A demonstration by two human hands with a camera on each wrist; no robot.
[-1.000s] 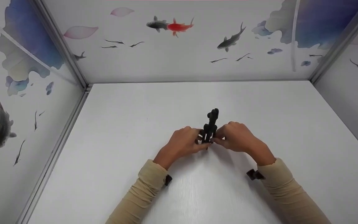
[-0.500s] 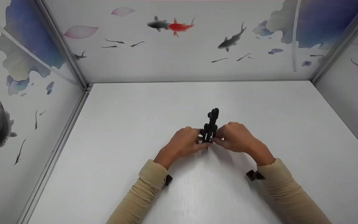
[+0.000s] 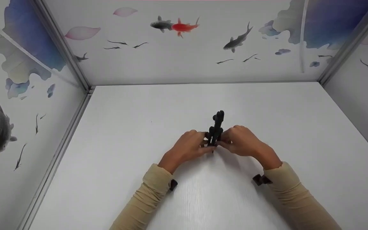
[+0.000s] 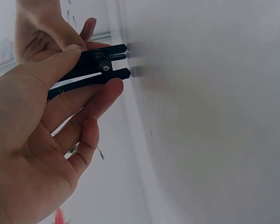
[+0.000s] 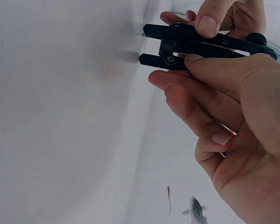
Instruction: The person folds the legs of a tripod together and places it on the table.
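A black folding stand (image 3: 217,124) with narrow legs and round joints stands upright on the white table, its top leaning slightly right in the head view. My left hand (image 3: 188,145) pinches its lower part from the left, thumb on the near side. From the other side, my right hand (image 3: 243,140) pinches the same lower part between thumb and fingers. In the left wrist view, the stand's legs (image 4: 119,74) show side by side with a small screwed bracket between them, their tips right at the tabletop. The right wrist view shows both thumbs on the black bars (image 5: 177,32).
The white tabletop (image 3: 133,111) reaches back to a white wall (image 3: 190,64) painted with fish and petals. Metal framing (image 3: 72,118) runs along the left side. Small dark wrist cameras (image 3: 261,180) sit by the beige cuffs.
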